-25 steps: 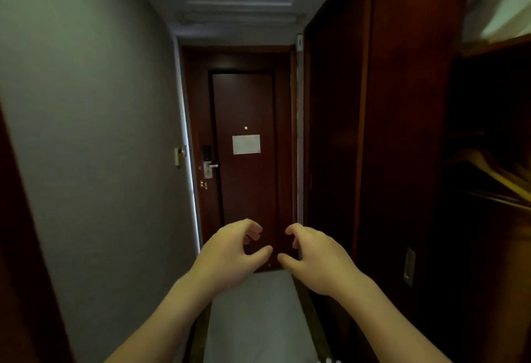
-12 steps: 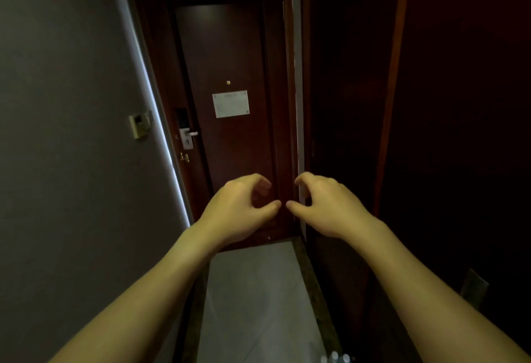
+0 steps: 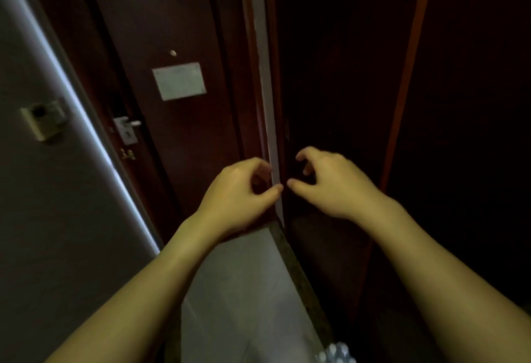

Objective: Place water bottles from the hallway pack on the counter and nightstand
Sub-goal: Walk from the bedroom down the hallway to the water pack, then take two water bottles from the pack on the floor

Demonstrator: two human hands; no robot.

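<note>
A person's two bare hands reached forward side by side in a dim hallway, both held in front of the dark wooden door (image 3: 178,32); the left hand (image 3: 238,193) hung with fingers loosely curled and thumb extended, grasping nothing; the right hand (image 3: 330,184) mirrored it just beside, fingers curved in a loose claw, also holding nothing; the two thumb tips nearly met without clearly touching. The pack of water bottles (image 3: 334,355) stood on the pale floor (image 3: 244,290) well short of the door, at the bottom edge of the view, only its white caps showing; it lay well apart from both sets of fingers, below and nearer the person than the hands, between the two forearms. On the door hung a pale notice (image 3: 179,81); a metal handle (image 3: 126,129) sat at the door's left edge; a small wall switch (image 3: 43,119) was fixed to the grey wall left of the door.
</note>
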